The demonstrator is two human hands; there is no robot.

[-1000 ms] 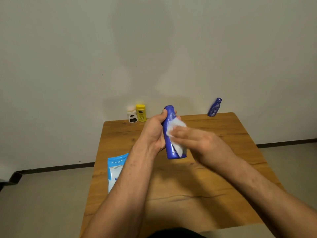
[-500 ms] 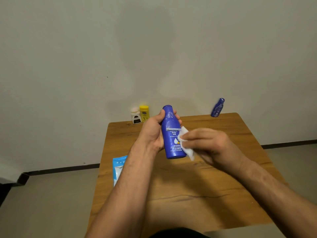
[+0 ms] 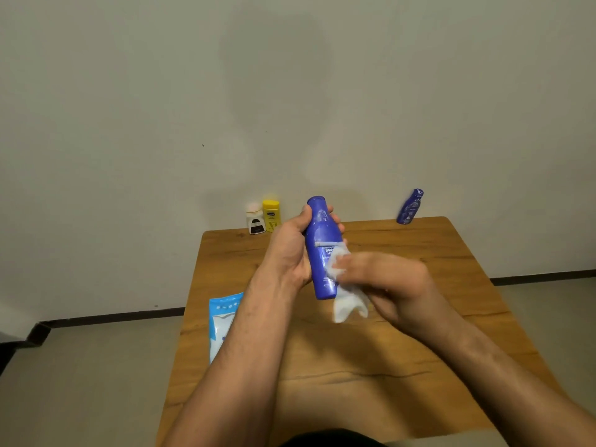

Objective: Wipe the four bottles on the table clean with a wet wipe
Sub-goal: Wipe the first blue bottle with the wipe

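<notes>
The left hand point(image 3: 290, 253) grips the blue body-milk bottle point(image 3: 322, 250) upright above the table point(image 3: 419, 317); the right hand point(image 3: 387, 282) pinches the wet wipe point(image 3: 345, 291) against its label. Three bottles wait at the far edge: white point(image 3: 255, 219), yellow point(image 3: 271, 215), small blue point(image 3: 409, 208). Which are clean, I cannot tell.

wooden table point(image 3: 419, 317) — three bottles point(image 3: 409, 207), wipes pack point(image 3: 222, 321)

You face a plain pale wall point(image 3: 129, 91) with a dark baseboard point(image 3: 113, 317) along its foot. A wooden table point(image 3: 451, 269) stands against it, and grey floor point(image 3: 80, 382) shows on both sides.
</notes>
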